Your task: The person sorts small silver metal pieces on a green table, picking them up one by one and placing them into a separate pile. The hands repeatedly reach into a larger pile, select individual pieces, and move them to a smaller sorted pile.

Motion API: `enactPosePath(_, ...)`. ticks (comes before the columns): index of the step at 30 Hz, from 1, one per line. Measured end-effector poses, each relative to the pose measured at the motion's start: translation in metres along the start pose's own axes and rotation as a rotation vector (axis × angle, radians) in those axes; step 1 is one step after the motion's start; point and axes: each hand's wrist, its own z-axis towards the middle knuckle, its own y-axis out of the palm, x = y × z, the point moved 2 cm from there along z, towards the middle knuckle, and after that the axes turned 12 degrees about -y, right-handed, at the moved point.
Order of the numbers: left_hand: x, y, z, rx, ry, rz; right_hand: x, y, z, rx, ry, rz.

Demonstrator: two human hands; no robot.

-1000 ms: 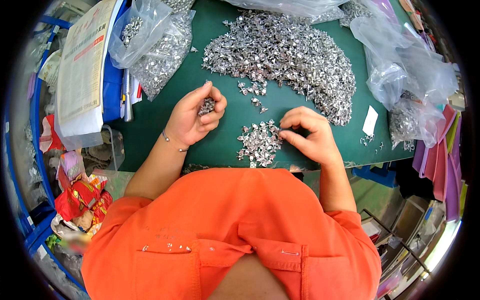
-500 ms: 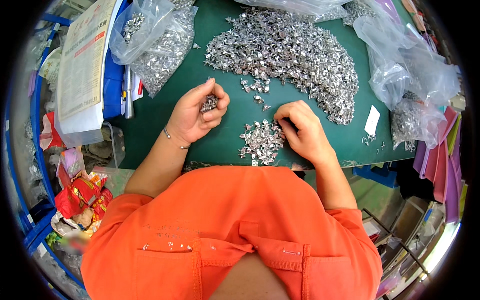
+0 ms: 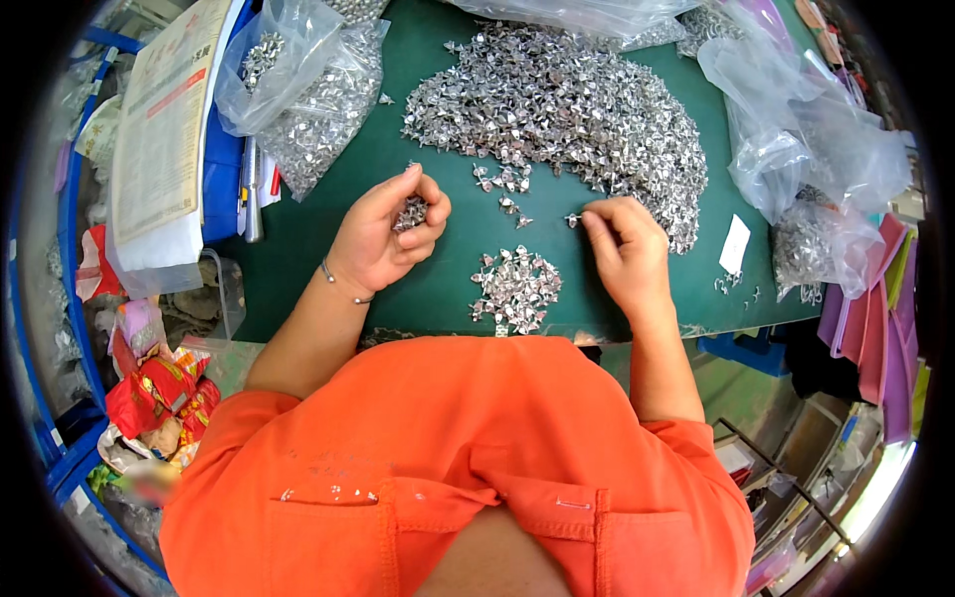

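Curled fingers of my left hand hold a cluster of small shiny metal pieces above the table. My right hand pinches one small metal piece between thumb and forefinger, its end poking out to the left. Below and between the hands lies a small pile of metal pieces near the table's front edge. A much larger heap of the same pieces spreads across the far side. A few loose pieces lie between the two piles.
Clear plastic bags of metal pieces stand at the far left and right. A blue bin with printed paper sits left. A white card lies on the green table at the right.
My right hand has moved right, away from the small pile, and a metal piece now shows at its fingertips. My left hand stays nearly in place, still holding its cluster.
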Motion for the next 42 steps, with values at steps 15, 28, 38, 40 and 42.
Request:
enactPosePath(15, 0.000, 0.001, 0.000, 0.008, 0.003, 0.005, 0.003, 0.012, -0.006, -0.009, -0.215, 0.016)
enactPosePath(28, -0.001, 0.000, 0.001, -0.017, -0.002, 0.013, -0.005, 0.008, -0.008, -0.148, -0.234, 0.191)
enactPosePath(38, -0.001, 0.003, 0.000, 0.013, -0.004, 0.003, -0.018, 0.034, 0.020, -0.134, -0.430, 0.114)
enactPosePath(40, 0.000, 0.003, 0.000, 0.029, -0.005, -0.002, -0.018, 0.028, 0.017, -0.141, -0.474, 0.067)
enactPosePath(42, -0.002, 0.004, 0.001, 0.039, -0.004, 0.007, -0.014, 0.021, 0.016, -0.215, -0.526, 0.038)
